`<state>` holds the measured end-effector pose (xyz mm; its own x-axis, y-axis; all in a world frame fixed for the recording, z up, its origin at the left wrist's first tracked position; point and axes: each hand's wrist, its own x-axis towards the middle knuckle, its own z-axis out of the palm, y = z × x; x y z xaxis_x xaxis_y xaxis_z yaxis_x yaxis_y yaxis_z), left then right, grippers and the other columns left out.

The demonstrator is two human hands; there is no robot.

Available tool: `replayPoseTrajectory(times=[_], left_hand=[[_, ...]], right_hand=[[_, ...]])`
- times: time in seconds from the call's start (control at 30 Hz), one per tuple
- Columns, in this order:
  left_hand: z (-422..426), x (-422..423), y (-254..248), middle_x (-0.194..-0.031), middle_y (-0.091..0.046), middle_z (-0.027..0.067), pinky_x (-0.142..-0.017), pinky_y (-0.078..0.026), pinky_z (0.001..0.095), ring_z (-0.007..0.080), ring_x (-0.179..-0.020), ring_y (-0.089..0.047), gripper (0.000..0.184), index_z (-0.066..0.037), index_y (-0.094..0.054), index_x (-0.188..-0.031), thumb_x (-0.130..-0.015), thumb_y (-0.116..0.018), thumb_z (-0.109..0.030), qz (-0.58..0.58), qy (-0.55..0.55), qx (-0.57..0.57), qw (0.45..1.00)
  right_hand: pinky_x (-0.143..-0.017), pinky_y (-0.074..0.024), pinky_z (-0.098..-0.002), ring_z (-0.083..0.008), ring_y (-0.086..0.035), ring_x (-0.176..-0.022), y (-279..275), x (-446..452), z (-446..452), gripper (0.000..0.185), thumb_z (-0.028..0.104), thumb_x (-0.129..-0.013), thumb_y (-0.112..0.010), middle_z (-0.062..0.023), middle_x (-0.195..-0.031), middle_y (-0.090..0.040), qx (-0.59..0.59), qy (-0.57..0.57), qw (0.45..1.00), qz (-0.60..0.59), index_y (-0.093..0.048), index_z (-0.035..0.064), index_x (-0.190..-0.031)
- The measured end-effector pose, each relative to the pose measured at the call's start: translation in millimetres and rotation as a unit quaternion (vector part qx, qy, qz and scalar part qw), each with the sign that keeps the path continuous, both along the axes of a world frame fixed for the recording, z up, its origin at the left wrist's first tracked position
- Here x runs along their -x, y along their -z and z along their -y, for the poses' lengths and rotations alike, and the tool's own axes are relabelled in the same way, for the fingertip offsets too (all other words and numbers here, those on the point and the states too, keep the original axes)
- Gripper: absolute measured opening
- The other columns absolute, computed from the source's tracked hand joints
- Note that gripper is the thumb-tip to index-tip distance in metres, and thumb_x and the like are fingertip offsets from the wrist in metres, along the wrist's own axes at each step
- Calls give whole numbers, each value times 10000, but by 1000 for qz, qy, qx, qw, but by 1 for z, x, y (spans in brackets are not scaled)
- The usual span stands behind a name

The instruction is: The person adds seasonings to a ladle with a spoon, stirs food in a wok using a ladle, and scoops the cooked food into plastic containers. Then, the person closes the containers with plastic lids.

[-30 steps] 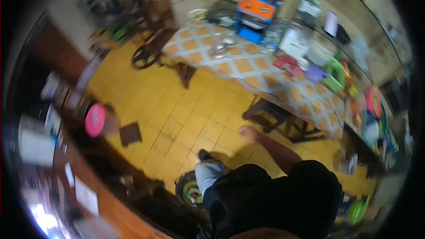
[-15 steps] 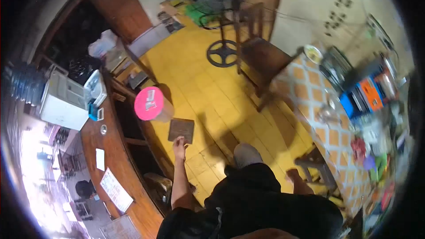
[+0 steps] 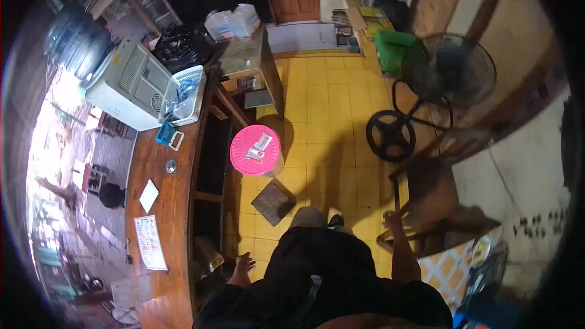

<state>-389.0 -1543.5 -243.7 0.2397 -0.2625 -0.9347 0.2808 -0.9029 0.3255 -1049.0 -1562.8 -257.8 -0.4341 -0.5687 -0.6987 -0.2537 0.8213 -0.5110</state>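
My left hand (image 3: 243, 264) hangs low beside the wooden counter, its fingers apart and nothing in them. My right hand (image 3: 392, 219) is out to the right, near the wooden chair (image 3: 426, 207); its fingers look loosely spread and hold nothing I can see. Ahead of my feet a dark brown square piece (image 3: 272, 203), perhaps a board or stool top, lies low near the floor. Just behind it stands a tub with a pink lid (image 3: 247, 146), with small pale packets or papers on the lid.
The wooden counter (image 3: 161, 173) on the left bears a white dispenser (image 3: 131, 85), a white basket (image 3: 196, 106), a blue-handled item (image 3: 166, 134) and a printed sheet (image 3: 150, 242). A standing fan (image 3: 454, 70) with a black round base (image 3: 390, 136) stands to the right on the yellow tiles.
The view has turned right and moved forward. My left hand, earlier in front of the brown square piece, is now lower and apart from it. The patterned table has slid to the lower right.
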Motion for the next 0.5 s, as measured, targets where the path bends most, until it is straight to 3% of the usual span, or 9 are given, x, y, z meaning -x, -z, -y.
replayPoseTrajectory(times=[0.03, 0.07, 0.2, 0.27, 0.33, 0.4, 0.43, 0.47, 0.5], left_hand=[[0, -6, 17, -1016, -578, 128, -636, -510, 448, 321, -812, -612, 368, -83, -512, -1186, -876, -602, -261, -11, -41, 9, 999], [2, -11, 34, -1021, -565, 130, -633, -513, 451, 318, -809, -611, 385, -82, -502, -1201, -871, -607, -252, -23, -81, 19, 996], [57, 12, 53, -915, -556, 113, -586, -504, 442, 305, -791, -613, 318, -73, -525, -1080, -851, -620, -273, -145, -137, 9, 980], [127, 57, 60, -858, -543, 95, -564, -493, 428, 286, -739, -602, 281, -93, -521, -1039, -847, -616, -274, 22, -52, 1, 998], [196, 86, 74, -861, -550, 94, -568, -501, 415, 285, -706, -594, 302, -102, -513, -1076, -855, -605, -286, -32, -104, 122, 987], [283, 100, 140, -1050, -601, 140, -726, -502, 473, 259, -873, -612, 405, -90, -488, -1220, -868, -589, -262, -11, -28, 130, 991], [331, 110, 157, -973, -615, 142, -742, -498, 445, 255, -852, -614, 303, -95, -549, -1133, -869, -580, -241, 190, 190, 314, 911], [381, 125, 158, -899, -615, 128, -732, -499, 423, 257, -816, -613, 235, -93, -584, -1063, -862, -581, -214, 243, 304, 340, 856], [432, 142, 156, -826, -615, 115, -721, -499, 400, 259, -781, -611, 172, -92, -618, -993, -855, -583, -187, 302, 401, 367, 783]], right_hand=[[-654, -541, -346, -245, -657, -774, 33, 39, 51, 409, 271, -894, -594, -127, -991, -637, 25, -16, 1000, 4, -541, -9, -1188], [-861, -467, -360, -288, -588, -1025, -5, 36, 106, 339, 229, -896, -545, -168, -1082, -620, 104, -44, 993, -26, -560, 3, -1148], [-836, -486, -375, -277, -618, -985, -56, 32, 297, 398, 230, -881, -567, -149, -1077, -629, 236, -109, 966, 1, -529, 6, -1208], [-829, -492, -378, -269, -622, -983, -97, 8, 383, 401, 229, -884, -568, -142, -1081, -630, 261, -109, 958, 43, -527, 10, -1217], [-670, -506, -313, -175, -623, -815, -125, -20, 450, 374, 242, -930, -552, -127, -1024, -611, 293, -218, 930, 42, -524, 0, -1214], [-687, -501, -318, -171, -614, -797, -159, -57, 511, 371, 227, -926, -559, -110, -978, -601, 286, -242, 925, 56, -522, 3, -1219], [-704, -497, -323, -168, -606, -778, -167, -69, 537, 369, 212, -922, -567, -94, -931, -592, 278, -260, 922, 70, -521, 6, -1224], [-752, -496, -333, -169, -619, -801, -87, -55, 584, 355, 214, -908, -586, -88, -926, -607, 282, -274, 917, 72, -549, 27, -1208], [-752, -496, -333, -169, -619, -801, -94, -60, 616, 355, 214, -908, -586, -88, -926, -607, 275, -291, 914, 70, -549, 27, -1208]])
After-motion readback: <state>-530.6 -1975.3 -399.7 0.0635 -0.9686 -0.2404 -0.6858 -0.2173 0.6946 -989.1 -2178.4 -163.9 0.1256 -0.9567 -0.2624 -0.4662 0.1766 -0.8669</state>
